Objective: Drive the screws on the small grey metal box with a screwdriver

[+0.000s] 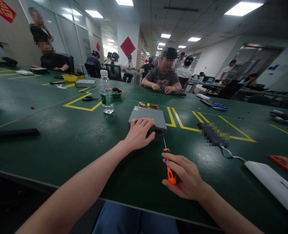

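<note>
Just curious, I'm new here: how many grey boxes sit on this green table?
2: near box under the left hand, far box left of the bottle; others may be hidden.

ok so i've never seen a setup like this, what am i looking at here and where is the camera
There is no machine here, just a person's two bare hands. The single picture comes from a camera worn on that person's head, looking forward and down.

The left hand lies over the near edge of a grey metal box. The right hand holds an orange and black screwdriver, its shaft pointing at the box's near right corner; whether the tip touches is too small to tell.

The green table also bears a clear bottle left of the box and a white slab with a cable at right. Across it sits another person.
</note>
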A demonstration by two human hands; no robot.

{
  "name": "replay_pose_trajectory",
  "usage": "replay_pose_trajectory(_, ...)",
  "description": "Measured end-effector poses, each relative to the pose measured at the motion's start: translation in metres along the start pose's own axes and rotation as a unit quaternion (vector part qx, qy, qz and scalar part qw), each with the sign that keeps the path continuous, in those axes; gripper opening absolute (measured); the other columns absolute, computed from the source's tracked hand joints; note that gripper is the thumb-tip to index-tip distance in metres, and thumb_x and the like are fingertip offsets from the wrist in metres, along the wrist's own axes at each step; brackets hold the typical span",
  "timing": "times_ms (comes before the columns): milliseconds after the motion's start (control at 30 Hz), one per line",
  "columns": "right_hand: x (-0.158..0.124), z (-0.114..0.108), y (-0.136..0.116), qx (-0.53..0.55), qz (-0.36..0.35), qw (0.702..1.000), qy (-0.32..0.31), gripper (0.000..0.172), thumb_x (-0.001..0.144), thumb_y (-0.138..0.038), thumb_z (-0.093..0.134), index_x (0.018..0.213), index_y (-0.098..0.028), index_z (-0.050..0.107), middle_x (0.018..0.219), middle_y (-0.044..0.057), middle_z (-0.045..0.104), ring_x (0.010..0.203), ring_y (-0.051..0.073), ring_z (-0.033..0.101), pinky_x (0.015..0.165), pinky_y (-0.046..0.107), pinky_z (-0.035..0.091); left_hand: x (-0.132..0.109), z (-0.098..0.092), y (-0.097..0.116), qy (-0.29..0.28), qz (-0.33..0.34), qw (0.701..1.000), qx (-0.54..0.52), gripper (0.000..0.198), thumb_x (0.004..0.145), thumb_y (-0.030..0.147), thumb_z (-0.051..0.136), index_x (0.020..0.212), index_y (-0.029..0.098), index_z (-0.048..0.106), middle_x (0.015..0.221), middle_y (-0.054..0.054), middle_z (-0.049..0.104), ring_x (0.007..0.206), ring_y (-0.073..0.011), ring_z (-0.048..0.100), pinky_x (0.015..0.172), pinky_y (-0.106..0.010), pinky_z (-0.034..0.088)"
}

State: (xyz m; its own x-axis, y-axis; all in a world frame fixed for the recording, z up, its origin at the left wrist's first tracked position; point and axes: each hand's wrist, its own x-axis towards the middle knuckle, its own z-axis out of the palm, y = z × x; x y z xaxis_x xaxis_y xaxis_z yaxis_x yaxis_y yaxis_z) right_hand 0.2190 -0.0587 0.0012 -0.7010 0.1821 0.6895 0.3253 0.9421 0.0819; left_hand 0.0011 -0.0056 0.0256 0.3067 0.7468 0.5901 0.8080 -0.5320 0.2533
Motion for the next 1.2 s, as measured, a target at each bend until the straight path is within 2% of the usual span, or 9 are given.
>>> replay_pose_trajectory(500,0.0029,-0.0002,-0.0013,-0.011,-0.011,1.0,0.002,0.034,0.083,-0.033,0.055,0.108,-0.011,0.047,0.107,0.02,0.059,0.091,0.023,0.061,0.071,0.036,0.054,0.0006,0.0036,-0.0017,0.014,-0.011,1.0,0.002,0.036,0.088,0.035,0.044,0.122,0.022,0.041,0.125,-0.005,0.055,0.116,-0.0207,0.047,0.097,-0.038,0.025)
replay_pose_trajectory(933,0.0049,-0.0009,-0.0023,-0.014,-0.011,1.0,0.002,0.034,0.083,-0.033,0.055,0.108,-0.013,0.047,0.107,0.019,0.06,0.091,0.023,0.062,0.07,0.036,0.054,0.0019,0.0039,-0.0016,0.011,-0.001,1.0,0.022,0.033,0.088,0.037,0.045,0.119,0.025,0.046,0.127,-0.003,0.055,0.116,-0.0208,0.046,0.095,-0.039,0.026)
replay_pose_trajectory(1033,0.005,-0.001,-0.0025,-0.014,-0.008,1.0,0.005,0.033,0.083,-0.034,0.054,0.108,-0.013,0.048,0.107,0.018,0.06,0.091,0.022,0.062,0.07,0.035,0.054,0.0014,0.0034,-0.0016,0.002,0.011,1.0,0.029,0.027,0.086,0.033,0.047,0.112,0.026,0.051,0.129,-0.002,0.053,0.119,-0.0214,0.044,0.095,-0.04,0.026)
replay_pose_trajectory(1200,0.0064,-0.0032,-0.003,-0.032,-0.016,0.999,-0.012,0.031,0.085,-0.033,0.052,0.108,-0.012,0.051,0.107,0.019,0.059,0.089,0.023,0.061,0.068,0.035,0.054,0.0002,0.004,-0.0031,-0.001,0.009,1.0,0.027,0.033,0.081,0.019,0.048,0.113,0.026,0.051,0.13,-0.001,0.053,0.12,-0.0212,0.043,0.095,-0.04,0.026)
